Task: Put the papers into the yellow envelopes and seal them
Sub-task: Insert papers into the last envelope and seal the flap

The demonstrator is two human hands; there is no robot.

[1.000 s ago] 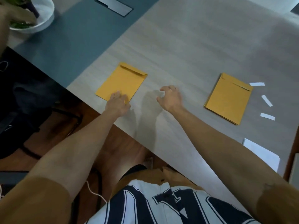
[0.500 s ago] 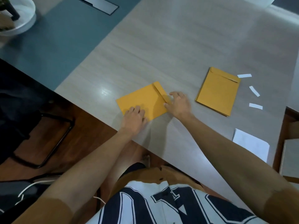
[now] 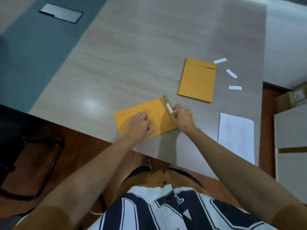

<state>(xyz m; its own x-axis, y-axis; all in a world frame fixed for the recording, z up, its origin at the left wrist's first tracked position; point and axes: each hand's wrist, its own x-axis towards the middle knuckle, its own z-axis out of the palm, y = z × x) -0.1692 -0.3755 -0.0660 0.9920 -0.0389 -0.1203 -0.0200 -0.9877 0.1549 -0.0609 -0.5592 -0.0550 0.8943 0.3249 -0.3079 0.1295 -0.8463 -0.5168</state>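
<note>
A yellow envelope [image 3: 156, 112] lies near the table's front edge with its flap pointing right. My left hand [image 3: 138, 126] rests flat on its body. My right hand [image 3: 181, 118] pinches the white strip [image 3: 169, 107] on the flap. A stack of yellow envelopes [image 3: 197, 80] lies further back to the right. A white paper sheet [image 3: 235, 135] lies at the right, near the front edge.
Three white peeled strips, the nearest one [image 3: 235, 87], lie to the right of the envelope stack. The grey table [image 3: 141, 55] has a metal cover plate [image 3: 60, 13] at the back left. A black chair frame [image 3: 49, 163] stands on the floor at the left.
The envelope has been pulled from the left toward the middle and turned so its flap faces right. My right hand has moved onto the flap and lifted the white strip's end.
</note>
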